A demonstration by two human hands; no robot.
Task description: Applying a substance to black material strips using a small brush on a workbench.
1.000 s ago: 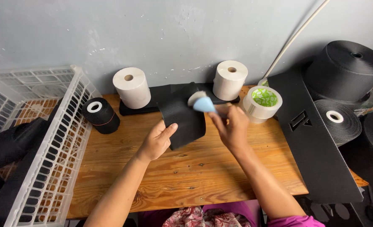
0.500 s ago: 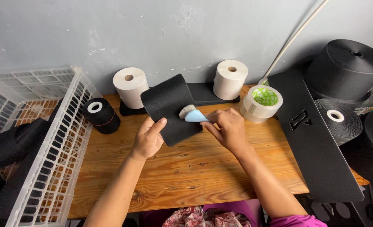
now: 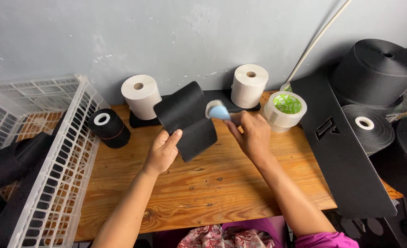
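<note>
Black fabric strip [image 3: 187, 119] stands curled above the worktop [image 3: 212, 183], its top rolled back toward the wall. My left hand [image 3: 163, 150] has its grip clamped on the strip's lower left edge, thumb on the front face. My right hand [image 3: 251, 133] has its grip closed on a small light blue brush [image 3: 218, 111], whose pale tip touches the strip's right edge.

Just beyond the brush sits a tape roll [image 3: 283, 110] with a green patterned middle; whether anything lies inside it I cannot tell. Two white rolls [image 3: 141, 96] stand at the wall on a black sheet, one either side of the strip. A small black spool [image 3: 108, 127] lies left of my left hand. Farther left, a white crate [image 3: 61, 156] holds dark cloth. To the right, a long black panel [image 3: 345, 156] slants across the worktop's edge, with big black rolls [image 3: 378, 69] behind it.
</note>
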